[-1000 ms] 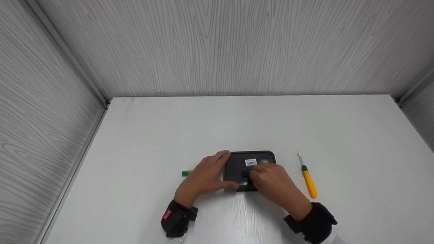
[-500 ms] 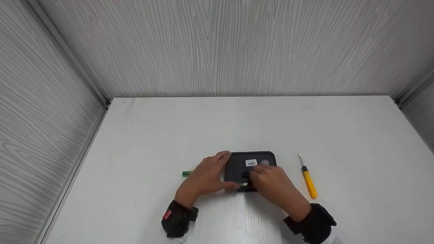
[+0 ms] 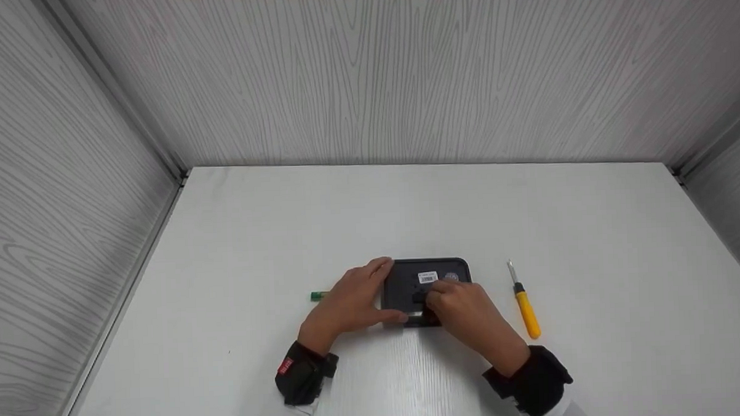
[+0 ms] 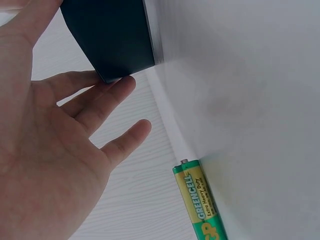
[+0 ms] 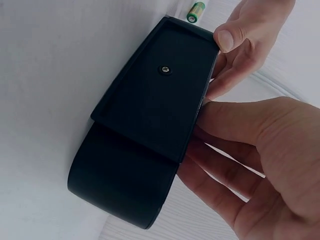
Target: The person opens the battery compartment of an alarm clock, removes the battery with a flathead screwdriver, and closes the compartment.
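A black, flat, rounded-corner device (image 3: 402, 290) lies on the table with a white barcode label (image 3: 428, 277) and a round sticker facing up. My left hand (image 3: 348, 302) holds its left end, thumb at the near edge and fingers toward the far corner. In the left wrist view, fingertips touch a corner of the device (image 4: 112, 37). My right hand (image 3: 469, 312) has its fingers curled against the middle of the device; their tips are hidden. The right wrist view shows the device's side (image 5: 150, 95), with a screw (image 5: 165, 69) set in it.
A green and gold battery (image 4: 196, 197) lies left of the device, partly behind my left hand in the head view. To the right lies a screwdriver (image 3: 527, 307) with a yellow handle. Wood-grain walls (image 3: 365, 72) border the white table (image 3: 284, 217).
Both hands stay in nearly the same place on the device. Only a very slight shift of the right hand's wrist shows.
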Demonstrator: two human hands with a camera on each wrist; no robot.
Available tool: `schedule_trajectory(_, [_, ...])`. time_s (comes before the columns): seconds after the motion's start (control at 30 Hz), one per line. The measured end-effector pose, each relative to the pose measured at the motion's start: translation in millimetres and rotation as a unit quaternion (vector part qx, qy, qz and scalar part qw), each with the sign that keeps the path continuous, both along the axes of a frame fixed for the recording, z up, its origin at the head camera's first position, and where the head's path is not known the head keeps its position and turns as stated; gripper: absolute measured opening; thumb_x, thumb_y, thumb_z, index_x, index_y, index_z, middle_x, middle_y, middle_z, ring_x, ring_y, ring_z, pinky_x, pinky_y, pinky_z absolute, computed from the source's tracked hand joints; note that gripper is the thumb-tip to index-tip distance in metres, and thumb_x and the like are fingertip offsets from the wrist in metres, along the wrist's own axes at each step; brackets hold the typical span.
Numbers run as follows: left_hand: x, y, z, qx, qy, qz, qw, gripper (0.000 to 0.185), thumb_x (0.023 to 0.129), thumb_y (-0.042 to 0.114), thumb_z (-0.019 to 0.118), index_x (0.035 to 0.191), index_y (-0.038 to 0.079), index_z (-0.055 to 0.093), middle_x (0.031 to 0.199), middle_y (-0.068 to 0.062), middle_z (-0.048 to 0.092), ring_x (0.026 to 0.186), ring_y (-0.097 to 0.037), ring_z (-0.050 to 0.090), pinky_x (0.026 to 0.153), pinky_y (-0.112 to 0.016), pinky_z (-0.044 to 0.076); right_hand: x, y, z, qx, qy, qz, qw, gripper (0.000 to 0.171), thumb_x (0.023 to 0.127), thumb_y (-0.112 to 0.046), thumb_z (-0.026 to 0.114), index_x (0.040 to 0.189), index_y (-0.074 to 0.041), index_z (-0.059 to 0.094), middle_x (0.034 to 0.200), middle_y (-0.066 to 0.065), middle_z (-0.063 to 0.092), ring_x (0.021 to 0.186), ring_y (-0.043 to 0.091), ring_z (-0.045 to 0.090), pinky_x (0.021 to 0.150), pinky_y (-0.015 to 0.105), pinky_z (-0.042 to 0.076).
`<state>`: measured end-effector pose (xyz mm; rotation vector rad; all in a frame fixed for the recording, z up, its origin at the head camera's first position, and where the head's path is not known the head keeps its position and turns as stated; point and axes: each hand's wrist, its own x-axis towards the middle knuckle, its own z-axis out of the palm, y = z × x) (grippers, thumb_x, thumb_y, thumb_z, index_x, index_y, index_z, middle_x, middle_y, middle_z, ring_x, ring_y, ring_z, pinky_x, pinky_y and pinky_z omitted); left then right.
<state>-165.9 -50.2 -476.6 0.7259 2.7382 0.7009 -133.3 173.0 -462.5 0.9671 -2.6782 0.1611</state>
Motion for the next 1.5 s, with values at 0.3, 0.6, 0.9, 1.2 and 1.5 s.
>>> schedule_trajectory(0.3, [-0.7, -1.3, -1.7, -0.002, 0.003, -0.004, 1.0, 0.101, 0.077, 0.066, 0.068, 0.153, 0.011, 0.029, 0.158, -0.001, 0.032, 0.141, -0.026, 0.04, 0.116, -0.042, 0.034, 0.7, -1.1, 0.4, 0.015, 0.015, 0.006, 1.0, 0.004, 0.08, -0.005, 0.075, 0.08, -0.009, 0.074, 0.07, 0.001, 0.064, 0.062, 0.013, 0.058, 0.061, 0.025, 0.055])
schedule_trajectory(0.6, [-1.3, -0.7, -3.9, -0.004, 0.008, -0.003, 1.0, 0.101, 0.077, 0.067, 0.067, 0.153, 0.012, 0.03, 0.158, -0.001, 0.033, 0.141, -0.024, 0.039, 0.116, -0.04, 0.033, 0.5, -1.3, 0.9, 0.027, 0.023, 0.002, 0.999, 0.004, 0.081, -0.006, 0.074, 0.079, -0.009, 0.074, 0.071, 0.001, 0.065, 0.064, 0.013, 0.059, 0.062, 0.025, 0.056])
schedule_trajectory(0.9, [-1.6, -0.5, -3.9, -0.001, -0.001, -0.002, 1.0, 0.1, 0.078, 0.066, 0.067, 0.154, 0.012, 0.029, 0.159, -0.001, 0.032, 0.141, -0.026, 0.039, 0.116, -0.041, 0.034, 0.1, -0.8, 0.2, 0.012, -0.012, -0.002, 1.0, 0.003, 0.081, -0.007, 0.075, 0.083, -0.008, 0.076, 0.075, 0.001, 0.067, 0.069, 0.014, 0.061, 0.068, 0.026, 0.058])
schedule_trajectory(1.2, [-1.0, -0.8, -2.3, 0.0, -0.006, 0.002, 1.0, 0.1, 0.078, 0.065, 0.067, 0.154, 0.013, 0.028, 0.159, 0.0, 0.03, 0.142, -0.027, 0.038, 0.116, -0.041, 0.034, -0.7, -0.6, -0.1, -0.025, -0.047, -0.005, 0.999, 0.013, 0.081, 0.004, 0.071, 0.081, -0.009, 0.075, 0.075, 0.001, 0.065, 0.068, 0.012, 0.057, 0.07, 0.025, 0.057])
schedule_trajectory(1.5, [-0.8, -0.7, -4.5, 0.006, 0.001, 0.002, 1.0, 0.099, 0.078, 0.065, 0.068, 0.154, 0.013, 0.029, 0.158, 0.0, 0.032, 0.141, -0.026, 0.039, 0.116, -0.041, 0.033, -2.6, 2.0, 0.4, -0.025, -0.054, 0.001, 0.998, 0.017, 0.081, 0.006, 0.069, 0.083, -0.009, 0.076, 0.081, 0.002, 0.071, 0.075, 0.015, 0.065, 0.078, 0.03, 0.058])
